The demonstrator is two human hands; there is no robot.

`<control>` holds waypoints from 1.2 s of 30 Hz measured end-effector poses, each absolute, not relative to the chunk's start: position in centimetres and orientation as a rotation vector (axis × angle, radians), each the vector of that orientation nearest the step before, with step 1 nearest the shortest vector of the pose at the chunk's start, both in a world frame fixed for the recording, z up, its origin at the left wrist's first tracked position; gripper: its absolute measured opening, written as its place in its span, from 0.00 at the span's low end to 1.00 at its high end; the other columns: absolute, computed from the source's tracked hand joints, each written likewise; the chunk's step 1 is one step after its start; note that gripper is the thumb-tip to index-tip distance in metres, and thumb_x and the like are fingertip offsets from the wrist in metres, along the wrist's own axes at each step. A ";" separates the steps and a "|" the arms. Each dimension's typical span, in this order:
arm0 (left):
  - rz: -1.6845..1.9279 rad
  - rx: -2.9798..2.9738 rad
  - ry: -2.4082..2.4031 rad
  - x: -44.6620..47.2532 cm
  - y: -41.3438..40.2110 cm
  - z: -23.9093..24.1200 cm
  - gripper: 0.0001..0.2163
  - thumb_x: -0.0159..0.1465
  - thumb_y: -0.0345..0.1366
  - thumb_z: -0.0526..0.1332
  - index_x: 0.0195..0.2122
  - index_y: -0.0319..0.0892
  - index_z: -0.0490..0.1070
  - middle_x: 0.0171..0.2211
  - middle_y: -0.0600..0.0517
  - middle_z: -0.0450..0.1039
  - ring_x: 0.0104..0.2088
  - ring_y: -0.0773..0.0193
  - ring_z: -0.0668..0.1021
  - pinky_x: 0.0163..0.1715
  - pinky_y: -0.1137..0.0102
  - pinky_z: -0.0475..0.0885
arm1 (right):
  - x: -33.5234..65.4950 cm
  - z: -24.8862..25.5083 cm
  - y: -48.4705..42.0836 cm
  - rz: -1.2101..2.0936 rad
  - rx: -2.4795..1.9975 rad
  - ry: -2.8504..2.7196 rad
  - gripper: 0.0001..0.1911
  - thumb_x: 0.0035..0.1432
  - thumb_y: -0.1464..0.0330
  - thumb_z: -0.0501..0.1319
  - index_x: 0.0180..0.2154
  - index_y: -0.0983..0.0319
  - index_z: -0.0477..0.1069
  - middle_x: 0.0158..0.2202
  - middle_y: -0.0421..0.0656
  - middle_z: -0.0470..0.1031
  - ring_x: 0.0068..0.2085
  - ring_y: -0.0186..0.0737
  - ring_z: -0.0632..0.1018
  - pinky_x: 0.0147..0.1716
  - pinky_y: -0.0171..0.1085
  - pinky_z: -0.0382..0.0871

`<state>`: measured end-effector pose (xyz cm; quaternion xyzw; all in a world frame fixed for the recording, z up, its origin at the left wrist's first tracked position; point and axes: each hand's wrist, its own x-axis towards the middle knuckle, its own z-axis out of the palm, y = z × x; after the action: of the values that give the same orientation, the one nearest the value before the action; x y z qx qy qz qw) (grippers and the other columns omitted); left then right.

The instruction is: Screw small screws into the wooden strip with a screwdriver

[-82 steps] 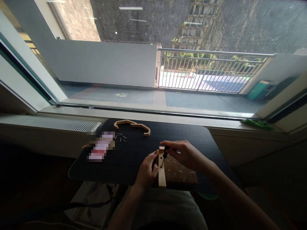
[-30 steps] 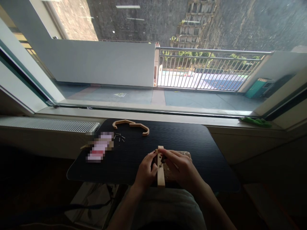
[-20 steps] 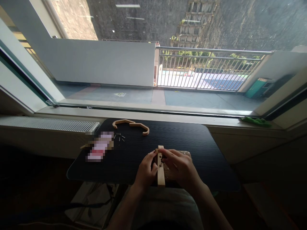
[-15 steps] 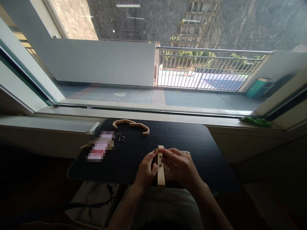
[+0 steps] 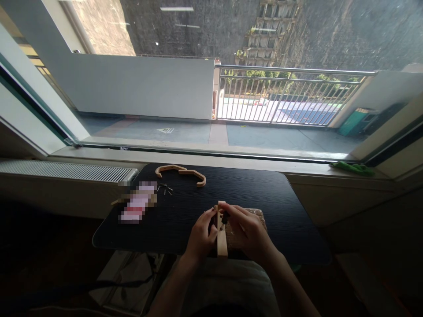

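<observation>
Upright near the table's front edge is a pale wooden strip (image 5: pixel 222 244) with several dark holes in its face. My left hand (image 5: pixel 200 233) is closed against the strip's left side, its fingers and thumb bent round the upper part. From the right, my right hand (image 5: pixel 253 226) reaches over with its fingers bent together, the index finger at the strip's top end. A small dark thing (image 5: pixel 225 218) shows at those fingertips, beside the holes; its kind is unclear. Under my right hand lies a brownish block (image 5: pixel 259 214) with a shiny, wrapped-looking surface, partly hidden.
On the black table (image 5: pixel 280 198), two joined curved wooden pieces (image 5: pixel 181 169) lie at the back. Several small screws (image 5: pixel 165 189) are scattered left of centre, beside a blurred-out packet (image 5: pixel 139 202). A green cloth (image 5: pixel 352 167) rests on the windowsill.
My right hand has shifted slightly and its fingers have turned, so the small dark thing beside the holes now shows, with more of the block. My left hand stays in place.
</observation>
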<state>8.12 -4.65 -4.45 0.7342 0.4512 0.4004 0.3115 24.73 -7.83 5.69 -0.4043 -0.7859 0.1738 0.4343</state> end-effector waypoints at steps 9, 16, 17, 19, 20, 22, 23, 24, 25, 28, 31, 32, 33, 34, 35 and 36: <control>1.030 1.930 1.203 8.1 -4.8 -4.2 0.22 0.59 0.26 0.53 0.54 0.41 0.69 0.54 0.44 0.73 0.56 0.53 0.72 0.58 0.56 0.67 | 24.7 5.7 -7.6 0.355 -1.056 -1.975 0.20 0.65 0.74 0.54 0.57 0.56 0.69 0.42 0.47 0.77 0.39 0.40 0.79 0.36 0.36 0.74; 1.049 1.945 1.194 8.0 -4.7 -4.5 0.23 0.58 0.26 0.54 0.56 0.43 0.69 0.55 0.45 0.72 0.57 0.53 0.73 0.59 0.56 0.66 | 24.8 5.5 -7.4 0.312 -1.063 -1.935 0.19 0.64 0.73 0.56 0.55 0.55 0.71 0.42 0.46 0.78 0.38 0.39 0.80 0.35 0.36 0.75; 1.048 1.948 1.194 8.0 -4.6 -4.6 0.23 0.58 0.26 0.54 0.56 0.43 0.69 0.55 0.45 0.72 0.57 0.53 0.72 0.59 0.56 0.66 | 24.8 5.5 -7.5 0.302 -1.064 -1.927 0.19 0.64 0.73 0.56 0.55 0.55 0.71 0.42 0.45 0.78 0.37 0.39 0.80 0.35 0.36 0.75; 1.051 1.954 1.191 8.1 -4.6 -4.6 0.24 0.58 0.26 0.54 0.56 0.43 0.69 0.56 0.46 0.72 0.57 0.54 0.72 0.59 0.56 0.66 | 24.7 5.5 -7.5 0.299 -1.065 -1.906 0.19 0.64 0.73 0.56 0.55 0.55 0.70 0.42 0.45 0.78 0.37 0.39 0.80 0.35 0.36 0.76; 1.052 1.957 1.189 8.1 -4.6 -4.6 0.24 0.58 0.26 0.54 0.56 0.43 0.69 0.56 0.46 0.72 0.57 0.54 0.72 0.60 0.56 0.66 | 24.7 5.4 -7.5 0.306 -1.065 -1.898 0.20 0.64 0.73 0.56 0.56 0.55 0.70 0.43 0.46 0.78 0.38 0.40 0.80 0.36 0.36 0.76; 1.055 1.956 1.188 8.1 -4.5 -4.6 0.24 0.58 0.26 0.53 0.56 0.43 0.69 0.56 0.46 0.72 0.57 0.55 0.72 0.60 0.57 0.66 | 24.6 5.3 -7.6 0.328 -1.057 -1.891 0.21 0.64 0.74 0.55 0.57 0.55 0.68 0.45 0.46 0.77 0.42 0.41 0.80 0.40 0.38 0.76; 1.055 1.953 1.190 8.1 -4.5 -4.6 0.24 0.58 0.26 0.53 0.56 0.43 0.69 0.56 0.46 0.72 0.57 0.55 0.72 0.60 0.58 0.66 | 24.6 5.2 -7.6 0.340 -1.049 -1.888 0.22 0.64 0.74 0.54 0.58 0.55 0.67 0.47 0.47 0.77 0.44 0.42 0.79 0.42 0.39 0.76; 1.052 1.949 1.190 8.1 -4.5 -4.5 0.24 0.58 0.26 0.53 0.56 0.43 0.68 0.56 0.46 0.71 0.57 0.55 0.72 0.60 0.58 0.66 | 24.5 5.1 -7.6 0.352 -1.039 -1.883 0.23 0.64 0.75 0.54 0.59 0.55 0.66 0.48 0.47 0.76 0.46 0.42 0.79 0.44 0.40 0.75; 1.048 1.946 1.191 8.1 -4.6 -4.5 0.24 0.58 0.26 0.53 0.56 0.43 0.68 0.56 0.46 0.71 0.58 0.55 0.72 0.60 0.57 0.66 | 24.5 5.0 -7.7 0.366 -1.028 -1.874 0.24 0.64 0.75 0.53 0.60 0.55 0.65 0.49 0.47 0.76 0.48 0.43 0.78 0.46 0.40 0.75; 1.030 1.940 1.192 8.0 -4.6 -4.4 0.24 0.59 0.26 0.53 0.56 0.42 0.68 0.57 0.46 0.71 0.58 0.54 0.71 0.60 0.56 0.65 | 24.5 4.8 -7.7 0.420 -1.007 -1.846 0.24 0.65 0.76 0.50 0.59 0.55 0.64 0.50 0.47 0.75 0.49 0.42 0.77 0.47 0.40 0.74; 1.021 1.939 1.187 8.1 -4.6 -4.4 0.23 0.59 0.25 0.53 0.56 0.42 0.68 0.57 0.45 0.70 0.59 0.54 0.71 0.61 0.56 0.64 | 24.5 4.7 -7.8 0.453 -1.009 -1.830 0.22 0.66 0.75 0.49 0.59 0.55 0.65 0.49 0.47 0.75 0.49 0.42 0.78 0.47 0.40 0.74; 1.021 1.940 1.186 8.1 -4.6 -4.4 0.23 0.59 0.25 0.53 0.56 0.42 0.68 0.57 0.45 0.70 0.59 0.54 0.71 0.61 0.56 0.64 | 24.5 4.7 -7.8 0.454 -1.011 -1.825 0.22 0.66 0.75 0.49 0.59 0.55 0.64 0.50 0.47 0.75 0.49 0.42 0.77 0.47 0.40 0.74; 1.022 1.940 1.188 8.1 -4.6 -4.4 0.23 0.59 0.25 0.53 0.56 0.42 0.68 0.57 0.45 0.70 0.59 0.54 0.71 0.61 0.56 0.65 | 24.5 4.7 -7.8 0.449 -1.014 -1.820 0.22 0.66 0.75 0.49 0.59 0.55 0.65 0.50 0.47 0.75 0.50 0.42 0.77 0.47 0.40 0.74; 1.022 1.941 1.192 8.1 -4.6 -4.4 0.23 0.59 0.25 0.53 0.56 0.42 0.68 0.57 0.45 0.70 0.59 0.54 0.71 0.61 0.56 0.65 | 24.5 4.8 -7.8 0.444 -1.016 -1.818 0.22 0.66 0.75 0.49 0.59 0.55 0.65 0.50 0.47 0.75 0.50 0.42 0.77 0.48 0.40 0.74; 1.020 1.942 1.196 8.1 -4.6 -4.4 0.23 0.59 0.25 0.53 0.56 0.42 0.68 0.57 0.45 0.70 0.59 0.54 0.71 0.61 0.56 0.65 | 24.5 4.8 -7.8 0.438 -1.017 -1.818 0.23 0.66 0.75 0.50 0.59 0.55 0.65 0.51 0.47 0.75 0.51 0.42 0.77 0.48 0.40 0.74; 1.018 1.944 1.198 8.1 -4.6 -4.4 0.23 0.59 0.25 0.53 0.56 0.41 0.68 0.57 0.45 0.70 0.59 0.54 0.71 0.60 0.56 0.65 | 24.5 4.8 -7.8 0.432 -1.017 -1.819 0.23 0.65 0.75 0.50 0.59 0.55 0.65 0.51 0.47 0.75 0.51 0.42 0.77 0.48 0.40 0.74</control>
<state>8.11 -4.61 -4.44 0.7380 0.4547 0.3865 0.3151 24.49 -7.79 4.78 -0.4177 -0.7472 0.1775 0.4855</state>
